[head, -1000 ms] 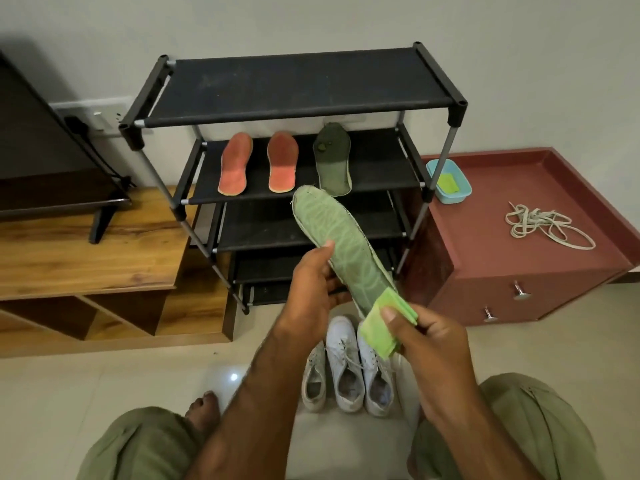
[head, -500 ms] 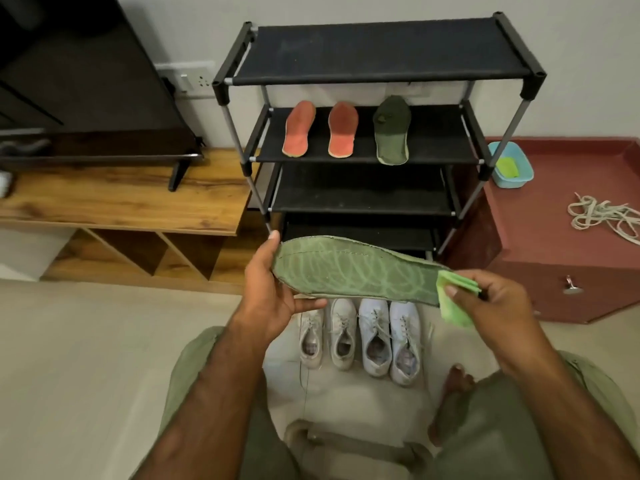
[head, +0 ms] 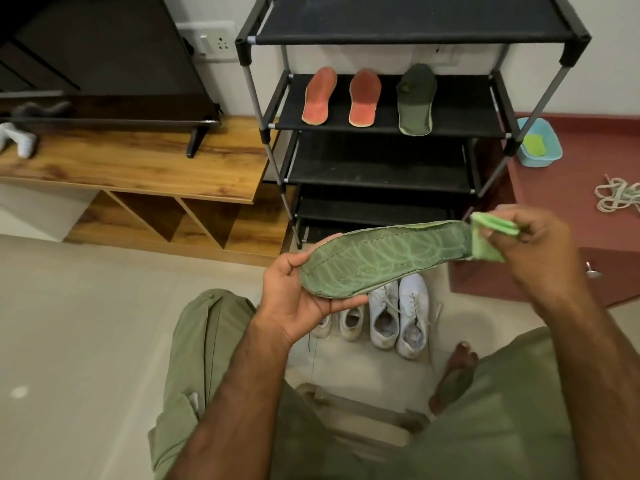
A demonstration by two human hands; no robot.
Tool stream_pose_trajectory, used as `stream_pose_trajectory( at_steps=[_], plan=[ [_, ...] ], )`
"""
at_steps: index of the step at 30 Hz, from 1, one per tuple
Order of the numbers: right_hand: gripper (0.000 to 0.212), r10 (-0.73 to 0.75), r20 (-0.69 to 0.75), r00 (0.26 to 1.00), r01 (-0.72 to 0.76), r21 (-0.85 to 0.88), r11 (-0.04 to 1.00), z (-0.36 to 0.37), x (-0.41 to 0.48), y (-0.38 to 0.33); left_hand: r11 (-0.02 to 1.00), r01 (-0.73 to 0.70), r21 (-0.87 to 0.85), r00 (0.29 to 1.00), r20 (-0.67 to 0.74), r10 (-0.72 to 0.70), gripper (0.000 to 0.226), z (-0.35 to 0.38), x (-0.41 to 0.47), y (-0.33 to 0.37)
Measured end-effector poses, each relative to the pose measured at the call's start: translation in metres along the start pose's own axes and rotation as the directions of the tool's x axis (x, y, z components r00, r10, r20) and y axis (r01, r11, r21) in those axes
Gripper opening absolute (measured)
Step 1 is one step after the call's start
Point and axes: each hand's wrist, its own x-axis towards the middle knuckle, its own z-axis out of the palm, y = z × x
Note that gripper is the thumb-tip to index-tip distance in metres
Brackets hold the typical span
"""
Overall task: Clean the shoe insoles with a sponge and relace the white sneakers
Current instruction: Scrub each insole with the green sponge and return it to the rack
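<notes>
cleaning step is on, i think. the left hand (head: 294, 296) is curled round the wide end of the green insole (head: 384, 261) & holds it flat in the air, in front of the shoe rack (head: 415, 29) & over the white sneakers (head: 398, 313) on the floor. the right hand (head: 540, 244) pinches a folded green sponge (head: 485, 239) that touches the narrow end of the insole. two orange insoles (head: 320, 97) & a dark green insole (head: 415, 100) lie on the rack's 2nd shelf, so prob. done. next move, i guess: rub the sponge along the insole w/ the left hand gripping firm, as it looks bendy & could flop. the laces (head: 620, 197) lie by the right edge of the red surface (head: 571, 202), w/ a blue tub (head: 550, 157) at its back left corner. lacing looks not yet done.
</notes>
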Motion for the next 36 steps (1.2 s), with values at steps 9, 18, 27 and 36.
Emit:
stream_pose_trajectory(
  at_steps=[9,18,27,36],
  plan=[
    [0.035,-0.058,0.313,0.948,-0.047,0.317,0.947,0.084,-0.076,-0.066,0.997,-0.002,-0.074,0.997,0.073,0.007,0.063,0.0,-0.008,-0.035],
    [0.031,0.162,0.486,0.859,-0.425,0.499,0.755,0.098,-0.099,-0.062,0.998,-0.056,-0.02,0.996,0.073,0.058,0.061,-0.003,-0.014,-0.037],
    [0.032,0.149,0.362,0.92,-0.321,0.478,0.817,0.104,-0.106,-0.067,0.997,-0.064,-0.039,0.995,0.076,0.067,0.065,0.0,-0.015,-0.041],
    [0.033,0.126,0.401,0.907,-0.311,0.438,0.843,0.1,-0.108,-0.064,0.996,-0.092,-0.017,0.991,0.098,0.093,0.059,0.004,-0.018,-0.04]
  ],
)
